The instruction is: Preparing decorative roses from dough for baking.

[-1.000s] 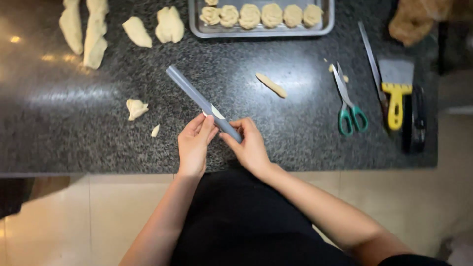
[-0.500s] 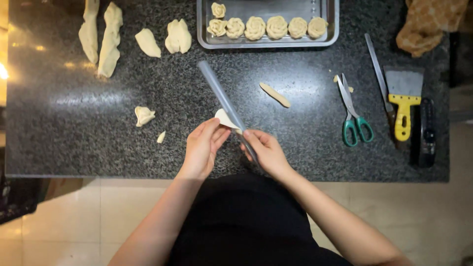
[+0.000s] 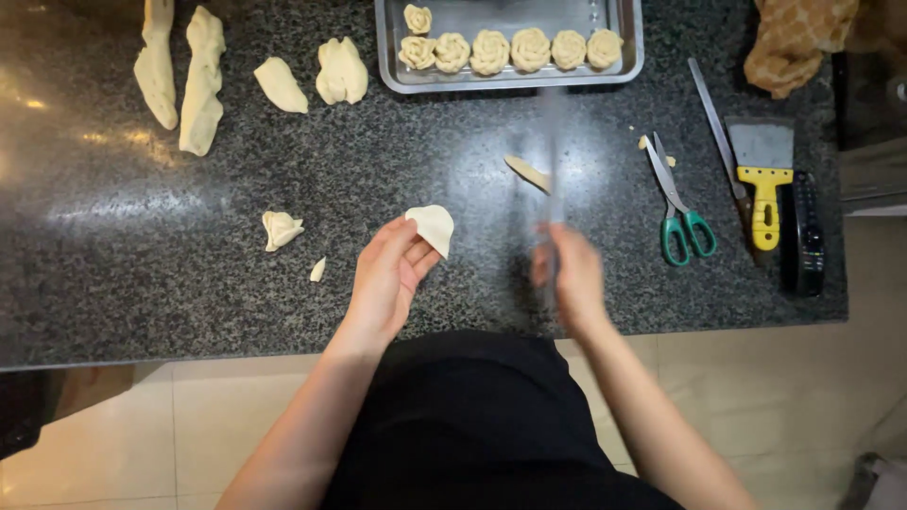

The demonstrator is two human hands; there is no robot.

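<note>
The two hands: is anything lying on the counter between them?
No. In the head view, only bare speckled counter shows between the left hand, holding a thin dough piece, and the blurred right hand gripping a long tool.

Dark speckled stone counter (image 3: 453,170), and it's busy: long dough strips (image 3: 179,76) far left, small lumps (image 3: 282,229) mid-counter, a metal tray (image 3: 387,57) of dough roses along the back edge, green-handled scissors (image 3: 682,203) and a yellow scraper (image 3: 763,184) right.

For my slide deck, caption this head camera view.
Left hand holds a thin dough piece; right hand grips a blurred ruler.
</note>
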